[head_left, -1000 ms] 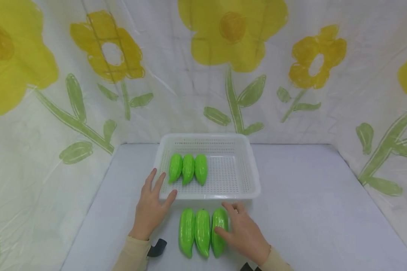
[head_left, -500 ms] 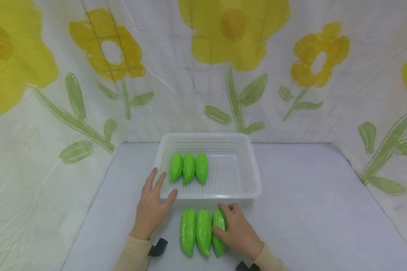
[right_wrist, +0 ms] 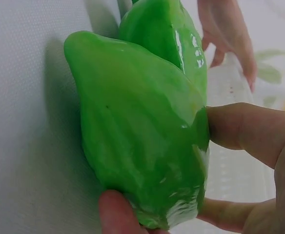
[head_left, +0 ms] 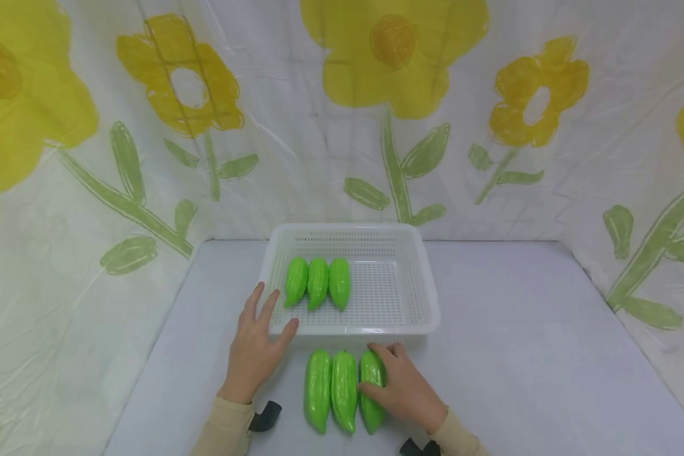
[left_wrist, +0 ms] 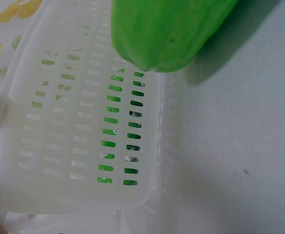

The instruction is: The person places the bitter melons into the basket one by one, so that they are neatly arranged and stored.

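Three glossy green gourds with faint ridges and pointed tips lie side by side on the table, in front of a white plastic basket (head_left: pixel 365 330). My right hand (head_left: pixel 406 387) grips the rightmost gourd (head_left: pixel 372 408), thumb on one side and fingers on the other. In the right wrist view this gourd (right_wrist: pixel 137 126) lies between thumb and fingertips, beside the middle gourd (right_wrist: pixel 157 34). My left hand (head_left: pixel 256 351) rests with spread fingers at the basket's front left corner. Nearest it is the left gourd (head_left: pixel 318 392); the middle one (head_left: pixel 344 392) lies between the other two.
Inside the basket, three similar gourds (head_left: pixel 318 284) lie in a row on its left side. A white table (head_left: pixel 507 329) extends to both sides. Behind it hangs a white curtain (head_left: pixel 296 158) with yellow flowers. Dark straps show at both wrists.
My right hand has moved left and closed its thumb and fingers onto the rightmost gourd, which still lies on the table. The left hand has stayed at the basket corner.
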`<state>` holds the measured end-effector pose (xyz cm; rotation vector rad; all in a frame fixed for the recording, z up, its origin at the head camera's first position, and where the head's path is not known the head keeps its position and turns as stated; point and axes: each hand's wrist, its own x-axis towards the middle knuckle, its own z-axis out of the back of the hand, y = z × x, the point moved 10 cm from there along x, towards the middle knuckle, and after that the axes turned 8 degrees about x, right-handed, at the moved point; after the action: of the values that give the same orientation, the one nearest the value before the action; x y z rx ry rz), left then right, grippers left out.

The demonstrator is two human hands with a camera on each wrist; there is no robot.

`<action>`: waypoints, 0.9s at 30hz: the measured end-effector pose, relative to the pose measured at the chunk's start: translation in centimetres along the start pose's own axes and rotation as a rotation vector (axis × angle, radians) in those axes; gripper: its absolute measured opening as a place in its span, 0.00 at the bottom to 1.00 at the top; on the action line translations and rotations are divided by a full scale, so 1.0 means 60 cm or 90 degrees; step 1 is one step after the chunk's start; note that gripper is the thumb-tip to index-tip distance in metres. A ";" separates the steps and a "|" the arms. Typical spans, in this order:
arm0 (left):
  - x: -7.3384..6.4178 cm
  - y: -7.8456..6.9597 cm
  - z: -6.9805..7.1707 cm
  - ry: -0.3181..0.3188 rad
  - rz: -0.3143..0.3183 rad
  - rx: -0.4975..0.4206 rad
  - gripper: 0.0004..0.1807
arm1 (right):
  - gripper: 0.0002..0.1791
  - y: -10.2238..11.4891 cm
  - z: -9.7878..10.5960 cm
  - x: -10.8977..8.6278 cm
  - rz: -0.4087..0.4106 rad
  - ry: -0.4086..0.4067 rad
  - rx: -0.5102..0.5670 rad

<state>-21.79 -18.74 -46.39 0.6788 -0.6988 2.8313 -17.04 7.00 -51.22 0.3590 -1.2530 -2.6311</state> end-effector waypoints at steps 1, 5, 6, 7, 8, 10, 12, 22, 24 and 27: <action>0.000 0.000 0.000 0.000 -0.001 0.000 0.39 | 0.45 0.001 0.001 -0.001 -0.001 0.001 0.000; 0.000 -0.002 0.000 0.002 -0.002 0.001 0.39 | 0.45 0.011 0.011 -0.007 0.005 0.002 -0.001; 0.000 -0.002 0.000 0.002 -0.002 0.002 0.39 | 0.45 0.014 0.013 -0.010 0.008 0.001 -0.004; 0.000 -0.002 0.000 0.001 -0.003 0.002 0.39 | 0.45 0.019 0.016 -0.013 0.011 0.001 -0.006; 0.000 -0.002 0.000 0.001 -0.003 0.002 0.38 | 0.44 0.024 0.019 -0.017 0.016 0.001 -0.011; 0.000 -0.002 0.000 0.000 -0.002 0.003 0.39 | 0.44 0.034 0.025 -0.024 0.023 -0.001 -0.017; 0.000 -0.002 0.001 -0.002 -0.002 0.004 0.39 | 0.44 0.045 0.033 -0.032 0.030 -0.004 -0.021; -0.001 -0.002 0.000 0.005 0.004 0.007 0.39 | 0.43 0.091 0.066 -0.062 0.059 -0.016 -0.003; -0.001 -0.002 0.000 0.006 0.004 0.009 0.39 | 0.43 0.102 0.074 -0.067 0.074 -0.017 0.008; -0.001 -0.002 0.000 0.008 0.007 0.012 0.39 | 0.43 0.118 0.089 -0.066 0.092 -0.012 0.033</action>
<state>-21.71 -18.64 -46.40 0.6615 -0.6758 2.8529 -14.35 7.69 -41.92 0.2422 -1.3033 -2.4906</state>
